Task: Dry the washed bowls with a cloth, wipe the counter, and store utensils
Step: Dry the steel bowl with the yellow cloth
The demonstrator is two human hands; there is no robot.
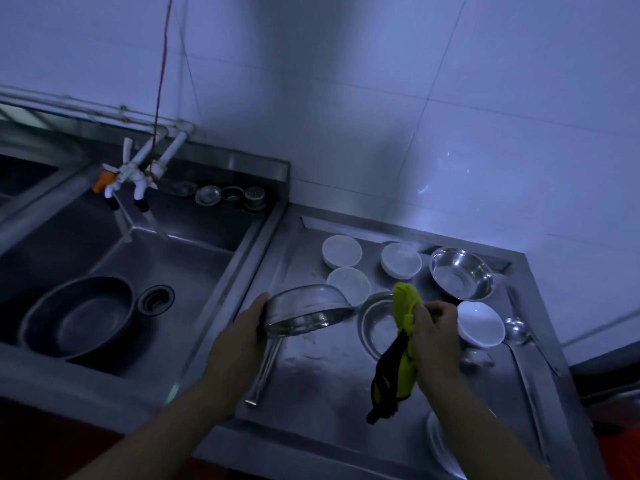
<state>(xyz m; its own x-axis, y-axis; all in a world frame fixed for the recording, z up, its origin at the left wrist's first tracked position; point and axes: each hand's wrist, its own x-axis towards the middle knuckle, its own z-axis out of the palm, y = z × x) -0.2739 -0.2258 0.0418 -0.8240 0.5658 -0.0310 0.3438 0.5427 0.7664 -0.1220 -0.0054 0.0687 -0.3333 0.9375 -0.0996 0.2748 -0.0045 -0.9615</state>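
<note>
Head view looks down on a steel table point(311, 382) beside a sink point(194, 258); the left hand point(239, 336) grasps the rim of a steel bowl point(306, 311), held tilted above the table's left part, its opening facing down and toward the person; the right hand point(431, 332) is clenched round a yellow cloth point(407, 308) with a dark part hanging below it, held apart from that bowl, over the table's middle; under the cloth a second steel bowl point(375, 327) sits upright on the table; 3 white bowls point(342, 251) stand near the back edge, a 4th white bowl point(481, 323) near the right edge; a large steel bowl point(462, 273) sits at the back right corner; a ladle point(516, 330) lies along the right edge; a long steel handle point(265, 368) lies below the held bowl; a dark basin point(79, 315) rests in the sink.
</note>
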